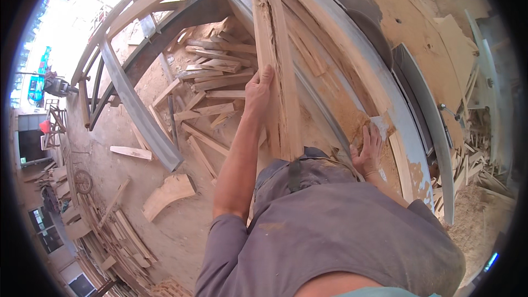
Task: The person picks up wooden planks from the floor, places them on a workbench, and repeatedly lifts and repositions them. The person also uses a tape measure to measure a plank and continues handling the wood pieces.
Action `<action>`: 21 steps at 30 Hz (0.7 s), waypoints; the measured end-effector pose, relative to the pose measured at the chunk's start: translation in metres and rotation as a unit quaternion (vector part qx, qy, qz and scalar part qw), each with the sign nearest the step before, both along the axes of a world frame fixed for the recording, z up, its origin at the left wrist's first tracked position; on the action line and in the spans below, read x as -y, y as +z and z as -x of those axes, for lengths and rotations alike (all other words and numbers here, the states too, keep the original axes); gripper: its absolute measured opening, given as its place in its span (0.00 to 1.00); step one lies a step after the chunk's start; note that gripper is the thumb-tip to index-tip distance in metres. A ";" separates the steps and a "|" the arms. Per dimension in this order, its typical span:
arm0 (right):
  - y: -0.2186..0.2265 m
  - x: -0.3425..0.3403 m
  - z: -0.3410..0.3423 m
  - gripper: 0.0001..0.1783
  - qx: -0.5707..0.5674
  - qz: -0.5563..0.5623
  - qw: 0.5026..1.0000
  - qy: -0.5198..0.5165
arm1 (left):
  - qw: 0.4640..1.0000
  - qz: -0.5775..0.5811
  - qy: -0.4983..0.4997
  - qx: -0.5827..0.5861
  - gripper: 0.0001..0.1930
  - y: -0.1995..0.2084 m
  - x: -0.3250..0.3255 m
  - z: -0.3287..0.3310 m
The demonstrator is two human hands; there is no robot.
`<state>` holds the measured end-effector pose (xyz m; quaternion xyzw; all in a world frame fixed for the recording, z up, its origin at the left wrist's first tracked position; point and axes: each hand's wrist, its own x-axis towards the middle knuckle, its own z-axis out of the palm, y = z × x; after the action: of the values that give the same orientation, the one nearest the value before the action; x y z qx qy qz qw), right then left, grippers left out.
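A long wooden board [285, 85] runs from the top of the view down to my waist, with a rough, dark groove along its length. My left hand [258, 94] grips its left edge, thumb on the upper face and fingers hidden behind. To the right, my right hand [369, 149] rests on the sawdust-strewn metal machine table [389, 151], fingers stretched out and slightly apart, holding nothing. Beside that hand a narrow wooden strip [401, 166] lies along the table. My body hides the near end of the table.
A pile of cut wood pieces [220, 63] lies on the floor beyond my left arm. Nearer are a flat wood offcut [168, 194] and a grey metal beam [135, 104]. Long strips [132, 236] lie at lower left. Sawdust [423, 27] and scrap wood [478, 170] spread on the right.
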<state>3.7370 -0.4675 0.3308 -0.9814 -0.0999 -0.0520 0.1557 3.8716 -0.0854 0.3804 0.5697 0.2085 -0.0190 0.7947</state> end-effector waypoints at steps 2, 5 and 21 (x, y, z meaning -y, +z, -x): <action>-0.003 0.010 0.010 0.46 0.011 0.008 1.000 0.004 | 0.999 0.050 0.006 -0.004 0.29 -0.002 0.011 0.012; -0.007 0.021 0.020 0.46 0.033 0.004 0.999 0.011 | 0.996 0.094 0.011 -0.007 0.28 0.000 0.028 0.034; 0.015 -0.047 0.176 0.38 -0.437 -0.762 0.478 0.006 | 0.834 -0.538 -0.122 -0.008 0.31 0.055 0.156 0.253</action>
<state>3.5609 -0.4207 0.3456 -0.3727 0.0538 0.3286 0.8662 3.6190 -0.2417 0.4352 0.9281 0.1211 -0.0054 0.3521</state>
